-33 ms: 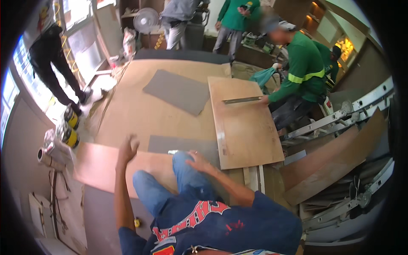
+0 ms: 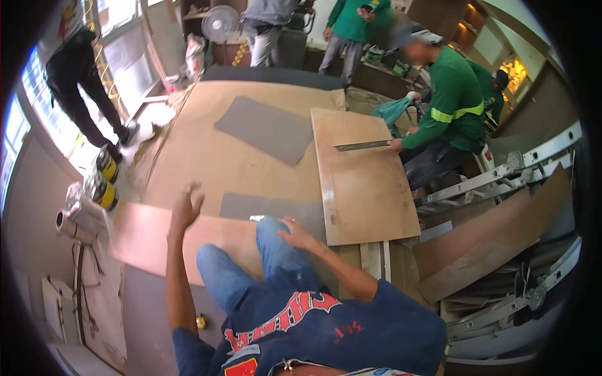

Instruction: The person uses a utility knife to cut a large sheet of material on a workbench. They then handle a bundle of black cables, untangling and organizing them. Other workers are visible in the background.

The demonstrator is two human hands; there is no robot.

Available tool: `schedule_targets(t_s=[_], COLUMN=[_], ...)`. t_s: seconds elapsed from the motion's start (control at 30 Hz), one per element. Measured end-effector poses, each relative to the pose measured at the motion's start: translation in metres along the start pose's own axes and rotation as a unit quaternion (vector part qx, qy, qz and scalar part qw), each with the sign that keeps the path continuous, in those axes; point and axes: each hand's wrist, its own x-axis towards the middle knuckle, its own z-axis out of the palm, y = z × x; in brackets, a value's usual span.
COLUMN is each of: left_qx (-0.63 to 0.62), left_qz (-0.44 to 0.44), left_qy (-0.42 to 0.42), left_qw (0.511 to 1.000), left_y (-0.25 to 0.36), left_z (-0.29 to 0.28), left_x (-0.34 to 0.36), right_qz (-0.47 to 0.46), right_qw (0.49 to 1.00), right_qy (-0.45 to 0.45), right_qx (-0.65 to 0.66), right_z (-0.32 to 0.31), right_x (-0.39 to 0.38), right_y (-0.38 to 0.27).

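Note:
My left hand [image 2: 188, 207] is raised over a long pinkish-tan board [image 2: 141, 232], fingers apart and holding nothing. My right hand [image 2: 293, 233] rests loosely on my jeans knee [image 2: 271, 245], its fingers apart. Just beside that knee lies a small silvery-white item [image 2: 256, 219], too small to make out. Grey sheets [image 2: 263, 128] lie on brown covering paper [image 2: 182, 160]. Low beside my left arm is a small yellow tool [image 2: 201, 322], partly hidden.
A person in green [image 2: 454, 88] grips a dark strip [image 2: 357, 146] on a plywood panel [image 2: 364, 200]. Other people [image 2: 81, 81] stand around. Yellow cans [image 2: 106, 194] line the left; ladders [image 2: 476, 182] and leaning boards [image 2: 483, 238] fill the right; a fan [image 2: 221, 25] stands behind.
The view has shifted slightly, with the scene a little higher in the picture. My left hand appears slightly raised; little else has visibly moved.

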Motion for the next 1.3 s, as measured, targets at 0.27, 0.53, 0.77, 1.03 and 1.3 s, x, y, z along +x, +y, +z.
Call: schedule_targets(t_s=[0.27,0.53,0.77,1.03,1.3], left_qx=[-0.133,-0.048,-0.233,-0.141,-0.061], left_qz=[-0.078,-0.371,-0.509,-0.246,-0.177], left_qy=[0.117,-0.018,0.062,0.06,-0.153], left_qw=[0.981,0.927,0.826,0.957,0.97], left_y=[0.005,-0.201,-0.14,-0.14,0.0], left_z=[-0.09,0.087,0.086,0.046,0.063], left_x=[-0.01,-0.299,-0.355,-0.212,-0.141], right_qz=[0.083,0.15,0.206,0.076,0.2], right_qw=[0.993,0.987,0.975,0.991,0.978], right_qy=[-0.031,0.028,0.082,-0.101,0.064], right_qx=[0.078,0.051,-0.01,0.053,0.001], right_z=[0.008,-0.025,-0.134,-0.108,-0.161], right_x=[-0.085,-0.145,-0.135,-0.092,-0.144], right_y=[0.002,0.071,0.043,0.001,0.071])
